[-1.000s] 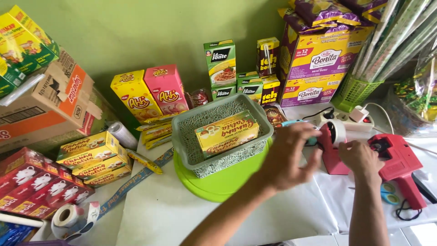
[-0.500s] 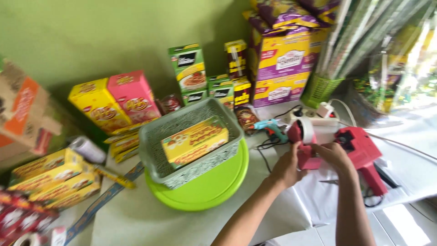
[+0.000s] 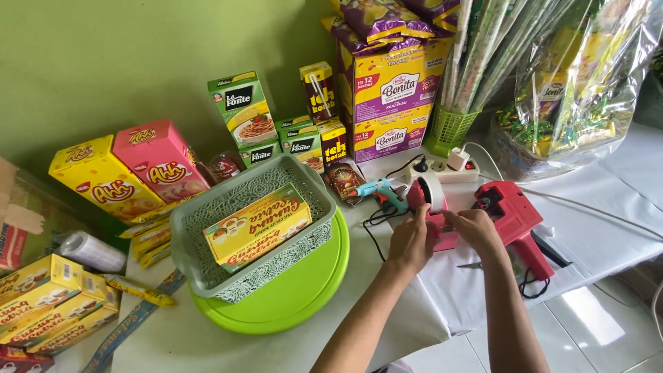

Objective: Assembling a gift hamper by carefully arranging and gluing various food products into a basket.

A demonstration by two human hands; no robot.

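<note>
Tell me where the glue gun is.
Head view, centre-right: the glue gun lies on the white cloth, just left of the tape dispenser, behind the left hand.

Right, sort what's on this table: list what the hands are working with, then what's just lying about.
In hand:
- left hand and right hand on the red tape dispenser

Lying about:
- red label gun
- blue glue gun
- grey basket holding a yellow box
- green tray
- power strip
</note>
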